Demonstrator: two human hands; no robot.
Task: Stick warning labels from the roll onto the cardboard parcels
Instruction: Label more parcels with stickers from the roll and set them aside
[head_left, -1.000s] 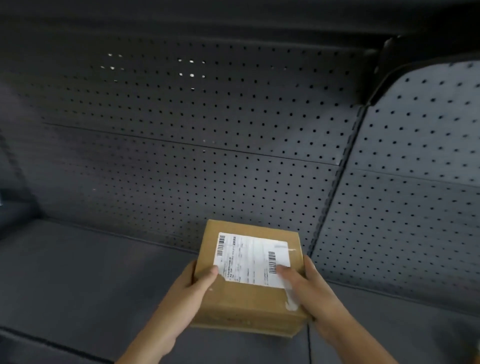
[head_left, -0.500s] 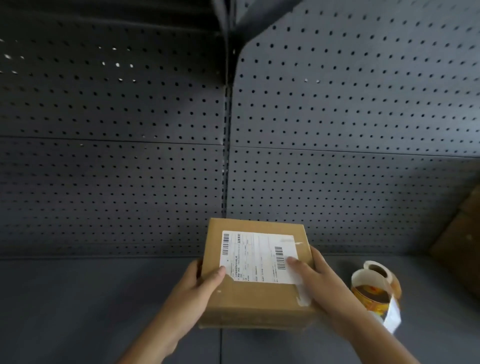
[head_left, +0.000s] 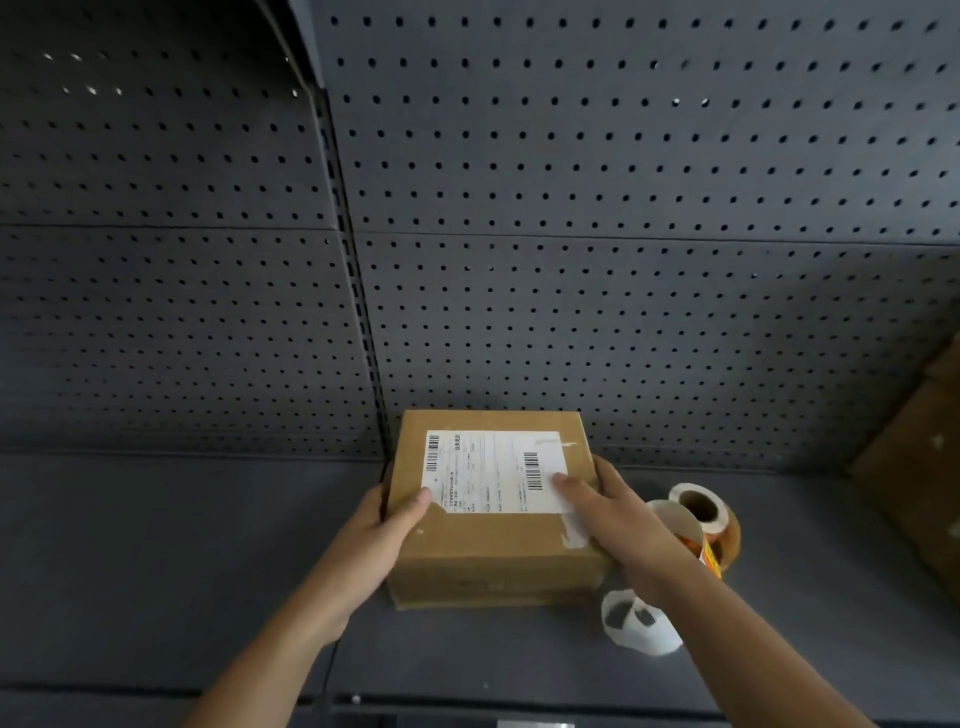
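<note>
A small cardboard parcel (head_left: 498, 556) with a white shipping label (head_left: 493, 470) on top sits on the dark shelf. My left hand (head_left: 384, 535) grips its left side, thumb lying on the top face. My right hand (head_left: 618, 514) grips the right side, thumb on the label's corner. Just right of the parcel lies the roll of orange warning labels (head_left: 714, 525), partly hidden behind my right wrist. Its white backing strip (head_left: 636, 623) curls out toward the shelf's front.
The grey shelf (head_left: 156, 561) runs left and right, backed by a perforated panel (head_left: 623, 260) with a vertical upright (head_left: 358, 291). More cardboard (head_left: 919, 467) leans at the far right. The shelf's front edge (head_left: 467, 701) is close to me.
The parcel travelled right along the shelf in both hands and now rests on the shelf beside the label roll. The roll and its backing strip came into view.
</note>
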